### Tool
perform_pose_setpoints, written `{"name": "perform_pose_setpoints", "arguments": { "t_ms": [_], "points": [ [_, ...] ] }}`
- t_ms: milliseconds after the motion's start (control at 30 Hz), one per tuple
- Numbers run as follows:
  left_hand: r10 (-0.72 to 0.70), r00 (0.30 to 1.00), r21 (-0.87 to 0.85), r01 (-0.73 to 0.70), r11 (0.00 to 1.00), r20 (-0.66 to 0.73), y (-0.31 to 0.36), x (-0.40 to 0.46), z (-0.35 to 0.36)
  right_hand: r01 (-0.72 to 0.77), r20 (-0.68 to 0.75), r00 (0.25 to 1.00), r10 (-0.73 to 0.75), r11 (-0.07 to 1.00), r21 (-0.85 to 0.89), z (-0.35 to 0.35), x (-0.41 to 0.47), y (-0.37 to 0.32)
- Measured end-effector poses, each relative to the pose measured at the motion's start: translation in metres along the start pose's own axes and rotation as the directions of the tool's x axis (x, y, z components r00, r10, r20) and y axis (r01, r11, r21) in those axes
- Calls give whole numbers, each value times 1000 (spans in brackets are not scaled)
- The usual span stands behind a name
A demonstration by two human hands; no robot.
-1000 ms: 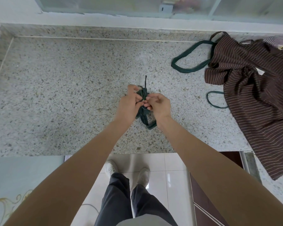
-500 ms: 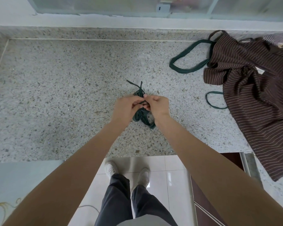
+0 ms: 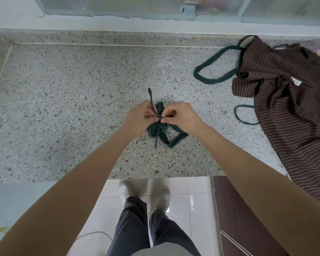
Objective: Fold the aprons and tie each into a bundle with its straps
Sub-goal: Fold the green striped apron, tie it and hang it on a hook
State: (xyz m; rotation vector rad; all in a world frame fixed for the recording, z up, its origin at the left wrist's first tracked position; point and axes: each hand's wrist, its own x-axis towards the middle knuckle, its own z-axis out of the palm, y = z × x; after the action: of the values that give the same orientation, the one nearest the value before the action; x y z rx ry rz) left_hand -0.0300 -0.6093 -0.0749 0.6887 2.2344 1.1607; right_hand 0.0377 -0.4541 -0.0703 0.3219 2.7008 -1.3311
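A small dark green apron bundle (image 3: pixel 162 129) lies in the middle of the speckled stone counter (image 3: pixel 72 100). My left hand (image 3: pixel 139 118) and my right hand (image 3: pixel 181 118) meet over it, each pinching a thin green strap at the knot. One strap end (image 3: pixel 151 97) sticks up and away from my left fingers. Another end hangs toward me below the bundle. A brown striped apron (image 3: pixel 292 111) lies crumpled at the right, with a wide green strap loop (image 3: pixel 213 71) spread out to its left.
A raised stone ledge and a window frame (image 3: pixel 155 17) run along the back of the counter. A thin green loop (image 3: pixel 242 115) lies beside the brown apron. A brown cabinet door (image 3: pixel 235 209) and tiled floor sit below the counter's front edge.
My hands have drawn slightly apart over the bundle. The strap end that lay spread behind the bundle now stands up straighter from my left fingers, and the knot looks tighter.
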Motion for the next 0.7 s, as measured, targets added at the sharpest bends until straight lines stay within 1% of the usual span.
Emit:
{"name": "perform_pose_setpoints", "arguments": {
  "t_ms": [67, 133, 200, 267, 333, 433, 467, 533, 600, 633, 700],
  "points": [
    [-27, 1000, -33, 27, 999, 9, 0, 1, -1, 103, -95, 987, -127, 968, -227, 5, 2, 0],
    [-64, 998, -92, 63, 994, -5, 0, 3, -2, 204, -176, 943, -281, 911, -359, 15, 4, 1],
    [-82, 997, -165, 82, 983, 3, -1, 3, -2, 276, -235, 889, -393, 869, -410, 27, 3, 2],
    [-75, 997, -200, 74, 977, 5, -4, 2, -5, 289, -298, 862, -410, 881, -375, 37, 1, 3],
    [-65, 998, -223, 67, 972, 16, -8, 1, -5, 297, -341, 855, -392, 907, -297, 40, 0, 3],
    [-21, 1000, -88, 22, 996, 16, -12, 0, -5, 266, -358, 880, -311, 949, -172, 42, 1, 3],
    [-28, 1000, -99, 28, 995, 7, -11, -1, -6, 238, -367, 893, -261, 965, -108, 41, 1, 2],
    [-63, 998, -174, 61, 983, -3, -10, -1, -6, 187, -393, 906, -156, 982, 41, 39, 2, 1],
    [-87, 996, -171, 87, 982, 5, -7, 2, -7, 119, -400, 916, -43, 979, 168, 33, 2, -1],
    [-90, 995, -171, 94, 981, 32, -5, 3, -7, 70, -379, 925, 27, 968, 241, 30, 2, 0],
    [-123, 988, -216, 141, 966, 96, 2, 2, -4, -52, -304, 934, 188, 914, 403, 28, 4, 3]
  ]
}}
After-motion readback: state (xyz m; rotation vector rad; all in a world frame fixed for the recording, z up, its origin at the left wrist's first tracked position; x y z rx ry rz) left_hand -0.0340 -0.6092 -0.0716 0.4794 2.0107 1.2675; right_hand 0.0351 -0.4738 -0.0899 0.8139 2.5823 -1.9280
